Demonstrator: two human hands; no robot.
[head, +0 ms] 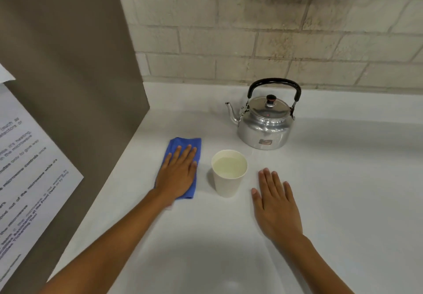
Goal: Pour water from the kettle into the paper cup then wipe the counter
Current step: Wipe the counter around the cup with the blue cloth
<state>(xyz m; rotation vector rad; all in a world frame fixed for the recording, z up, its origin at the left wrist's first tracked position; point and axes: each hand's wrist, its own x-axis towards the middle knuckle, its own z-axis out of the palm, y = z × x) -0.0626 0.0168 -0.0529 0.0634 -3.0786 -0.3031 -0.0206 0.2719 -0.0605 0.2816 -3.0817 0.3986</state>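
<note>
A white paper cup (229, 180) stands upright on the white counter (343, 190), with water in it close to the rim. Behind it and to the right sits a shiny metal kettle (265, 126) with a black handle, lid on, spout pointing left. A folded blue cloth (180, 144) lies left of the cup. My left hand (177, 173) rests flat on top of the cloth, fingers extended. My right hand (275, 204) lies flat on the bare counter to the right of the cup, fingers apart, holding nothing.
A brown appliance side (68, 76) walls off the counter's left, with a printed paper notice (27, 172) stuck on it. A pale brick wall (251, 30) runs along the back.
</note>
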